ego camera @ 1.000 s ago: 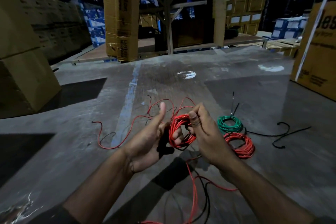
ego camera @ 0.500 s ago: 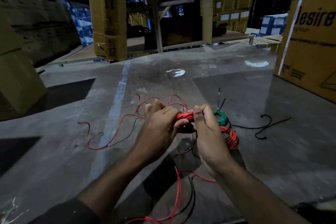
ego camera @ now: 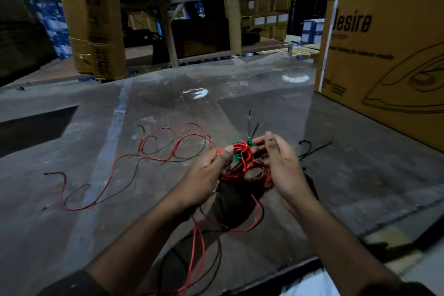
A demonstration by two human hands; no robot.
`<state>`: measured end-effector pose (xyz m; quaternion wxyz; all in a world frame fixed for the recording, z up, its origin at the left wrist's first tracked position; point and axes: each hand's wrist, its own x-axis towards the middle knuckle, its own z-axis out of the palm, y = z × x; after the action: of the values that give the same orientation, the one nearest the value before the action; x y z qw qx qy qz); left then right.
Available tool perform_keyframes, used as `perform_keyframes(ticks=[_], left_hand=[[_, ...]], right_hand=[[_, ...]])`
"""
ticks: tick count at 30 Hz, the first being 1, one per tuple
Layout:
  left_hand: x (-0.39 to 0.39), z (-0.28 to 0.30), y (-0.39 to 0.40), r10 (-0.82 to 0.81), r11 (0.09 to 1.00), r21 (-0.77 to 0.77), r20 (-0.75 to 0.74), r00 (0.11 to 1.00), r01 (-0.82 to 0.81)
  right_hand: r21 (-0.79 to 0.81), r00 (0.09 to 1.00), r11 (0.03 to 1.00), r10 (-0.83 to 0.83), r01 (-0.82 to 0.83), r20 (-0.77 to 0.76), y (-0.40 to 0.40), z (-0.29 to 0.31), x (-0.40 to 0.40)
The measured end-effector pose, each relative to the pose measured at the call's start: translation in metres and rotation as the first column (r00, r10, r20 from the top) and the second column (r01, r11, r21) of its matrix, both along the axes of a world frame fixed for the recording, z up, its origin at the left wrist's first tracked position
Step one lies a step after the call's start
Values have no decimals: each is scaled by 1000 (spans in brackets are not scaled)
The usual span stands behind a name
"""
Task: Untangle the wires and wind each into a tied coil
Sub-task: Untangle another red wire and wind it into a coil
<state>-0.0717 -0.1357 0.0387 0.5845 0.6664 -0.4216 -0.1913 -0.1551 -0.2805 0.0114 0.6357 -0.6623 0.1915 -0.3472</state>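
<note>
Carton (ego camera: 384, 38) w/ "Crompton", "Desire", hands (ego camera: 204, 175) (ego camera: 283, 168) gripping red wire (ego camera: 242, 158)

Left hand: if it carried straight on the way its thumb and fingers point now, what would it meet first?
Probably the red wire coil that the left hand already pinches; straight beyond it lie the right hand fingers. Depth between them is unclear in this one view.

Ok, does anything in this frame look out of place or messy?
Nothing looks damaged. The loose red wire sprawls in uneven loops across the floor left of the hands, with a black wire beside it. Both the left hand and right hand hold a red coil.
</note>
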Motion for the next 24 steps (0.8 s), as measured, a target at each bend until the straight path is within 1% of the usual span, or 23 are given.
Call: perform_keyframes(ticks=[2,3,5,6,8,11,13,15,17,19,20,22,24], left_hand=[[-2,5,-10,30,999,-23,-36,999,-30],[-5,7,-15,28,999,-26,-42,999,-29],[-8,12,-20,30,999,-29,-35,999,-31],[-10,13,-23,23,999,-29,-36,999,-24],[-8,11,-28,14,1000,-20,-70,997,-15],[-6,6,-32,-7,1000,25,-94,996,10],[1,0,-31,-6,999,52,-104,995,11],[8,-5,-30,9,998,65,-87,996,-3],[11,-5,-28,26,999,45,-78,997,-22],[14,-5,-26,41,999,28,-67,997,-40],[17,-7,-24,54,998,27,-53,997,-52],[24,-9,-19,90,996,20,-59,994,-89],[31,-7,-12,131,991,-3,-125,983,-133]], right_hand=[[-148,988,981,-140,128,-71,-31,-9,-2],[-247,966,951,-222,185,-133,-48,-15,-4],[-426,897,872,-367,240,-246,-75,-26,-8],[-503,857,831,-423,237,-294,-86,-30,-10],[-633,795,755,-485,170,-365,-100,-37,-9],[-761,735,648,-527,23,-427,-110,-42,-2],[-791,723,611,-528,-40,-445,-110,-41,2],[-795,703,602,-536,-69,-467,-110,-40,5],[-789,685,610,-547,-68,-481,-109,-39,7],[-804,694,592,-554,-61,-460,-103,-35,5],[-822,706,567,-564,-47,-429,-99,-31,2],[-873,727,488,-597,-7,-340,-89,-20,-2],[-925,740,377,-635,43,-224,-79,-5,-3]])
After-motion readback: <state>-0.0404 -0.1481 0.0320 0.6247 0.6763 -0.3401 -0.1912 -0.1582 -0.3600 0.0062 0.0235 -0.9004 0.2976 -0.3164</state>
